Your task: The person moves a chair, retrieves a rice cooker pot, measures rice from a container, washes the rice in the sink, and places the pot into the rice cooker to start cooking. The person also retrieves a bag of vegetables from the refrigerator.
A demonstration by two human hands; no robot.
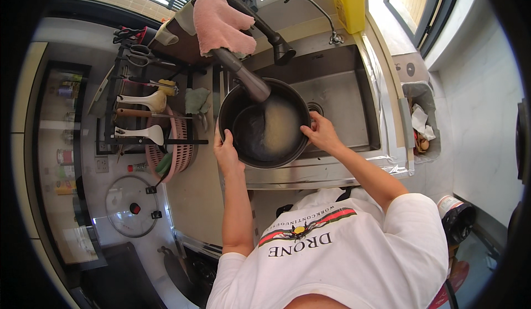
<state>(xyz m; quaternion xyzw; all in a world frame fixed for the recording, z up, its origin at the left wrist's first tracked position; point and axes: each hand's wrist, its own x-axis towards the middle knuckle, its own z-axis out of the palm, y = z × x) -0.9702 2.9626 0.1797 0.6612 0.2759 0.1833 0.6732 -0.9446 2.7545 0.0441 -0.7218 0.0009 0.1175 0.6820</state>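
Observation:
Both my hands hold a dark round pot [249,122] by opposite sides of its rim. My left hand [227,153] grips the left side, thumb over the edge. On the right, my right hand [321,133] pinches the rim between thumb and fingers. Cloudy water covers pale grains [280,133], which look like rice, gathered in the right half of the pot. Over the pot's far side hangs the dark faucet spout [255,86]; whether water runs from it I cannot tell. The pot is above the left part of the steel sink [332,101].
A pink cloth [222,23] drapes over the faucet. Left stands a black rack [161,141] with white ladles [141,133] and a pink basket [178,143]. A yellow bottle [348,4] and a thin curved tap [321,10] stand behind the sink. Right is a waste bin [431,143].

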